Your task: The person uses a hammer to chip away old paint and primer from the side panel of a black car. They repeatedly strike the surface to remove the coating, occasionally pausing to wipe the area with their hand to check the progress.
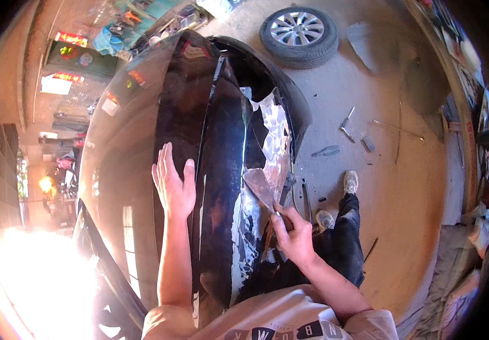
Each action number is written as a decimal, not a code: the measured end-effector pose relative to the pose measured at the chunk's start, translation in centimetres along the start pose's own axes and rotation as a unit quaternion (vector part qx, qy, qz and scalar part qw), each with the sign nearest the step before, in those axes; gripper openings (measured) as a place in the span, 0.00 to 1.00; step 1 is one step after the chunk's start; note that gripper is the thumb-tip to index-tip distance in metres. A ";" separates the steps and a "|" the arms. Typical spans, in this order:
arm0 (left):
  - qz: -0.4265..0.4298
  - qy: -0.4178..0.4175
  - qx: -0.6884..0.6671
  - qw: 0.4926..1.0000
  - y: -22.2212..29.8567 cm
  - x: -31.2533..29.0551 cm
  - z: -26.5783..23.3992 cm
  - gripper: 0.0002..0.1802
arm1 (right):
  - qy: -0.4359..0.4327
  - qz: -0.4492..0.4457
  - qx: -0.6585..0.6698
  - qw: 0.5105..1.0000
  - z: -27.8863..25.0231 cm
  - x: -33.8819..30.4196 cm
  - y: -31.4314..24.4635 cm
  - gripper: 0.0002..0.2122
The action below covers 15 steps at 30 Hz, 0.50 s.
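My left hand (174,184) lies with its fingers stretched out on the glossy black body of a car (179,122). Nothing is held in it. In my right hand (296,233), a scraper (260,188) with a wide flat blade is gripped by its handle. The blade is up against the edge of the black panel (221,130), beside a ragged, silvery torn layer (275,130) that hangs from the car's side. Below the blade, the panel shows a patchy whitish strip (245,229) with jagged dark spots.
On the floor to the right lie a screwdriver-like tool (347,126), pliers (326,151), a small grey block (368,144) and a long thin rod (400,130). A wheel with a tyre (299,37) lies farther off. Bright light glares at the lower left.
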<state>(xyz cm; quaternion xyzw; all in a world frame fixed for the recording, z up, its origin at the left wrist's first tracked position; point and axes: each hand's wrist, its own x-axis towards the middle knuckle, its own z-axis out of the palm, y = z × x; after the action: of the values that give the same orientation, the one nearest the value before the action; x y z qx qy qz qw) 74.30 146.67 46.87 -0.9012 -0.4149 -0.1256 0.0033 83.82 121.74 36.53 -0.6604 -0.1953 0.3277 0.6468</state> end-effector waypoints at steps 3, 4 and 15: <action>0.013 -0.004 0.011 1.000 0.6 1.1 0.1 0.35 | -0.013 -0.008 -0.049 0.999 -0.9 -3.1 0.0 0.09; 0.013 -0.009 0.025 1.000 1.2 1.0 0.3 0.34 | 0.000 -0.005 -0.046 0.999 -1.0 -3.8 0.4 0.09; -0.026 -0.032 0.049 0.998 1.4 1.0 0.7 0.33 | -0.032 0.004 -0.050 0.998 -1.6 -0.6 -1.6 0.11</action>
<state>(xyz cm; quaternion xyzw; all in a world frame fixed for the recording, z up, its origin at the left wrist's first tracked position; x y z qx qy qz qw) 76.16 146.56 46.58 -0.8922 -0.4441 -0.0760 0.0309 84.80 120.33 38.16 -0.6822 -0.2294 0.3406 0.6050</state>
